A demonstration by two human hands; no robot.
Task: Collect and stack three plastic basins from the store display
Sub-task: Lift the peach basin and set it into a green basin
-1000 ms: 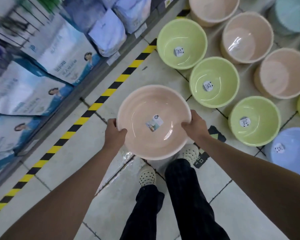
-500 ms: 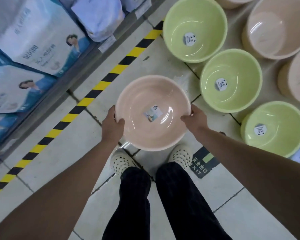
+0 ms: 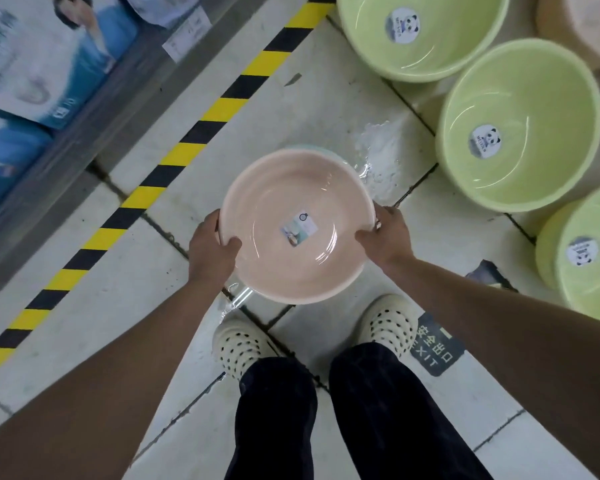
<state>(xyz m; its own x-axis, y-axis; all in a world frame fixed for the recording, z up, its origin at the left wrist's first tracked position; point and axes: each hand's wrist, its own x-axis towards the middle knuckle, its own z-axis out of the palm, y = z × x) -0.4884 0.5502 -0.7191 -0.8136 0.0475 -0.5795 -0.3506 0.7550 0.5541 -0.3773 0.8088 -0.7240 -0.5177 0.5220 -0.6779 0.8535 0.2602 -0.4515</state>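
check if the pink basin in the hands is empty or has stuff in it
Empty: the pink basin holds only a small label stuck to its bottom. The left hand and right hand grip its rim.

The pink basin (image 3: 264,209) is smooth, glossy plastic with bright highlights; a small paper label (image 3: 298,228) sits inside. Crinkled clear plastic film (image 3: 378,154) glints at its rim. The green basins (image 3: 534,98) are equally glossy plastic. The floor tiles (image 3: 291,116) look smooth, faintly shiny. The perforated clogs (image 3: 238,344) look matt, the trousers (image 3: 274,410) dark cloth.
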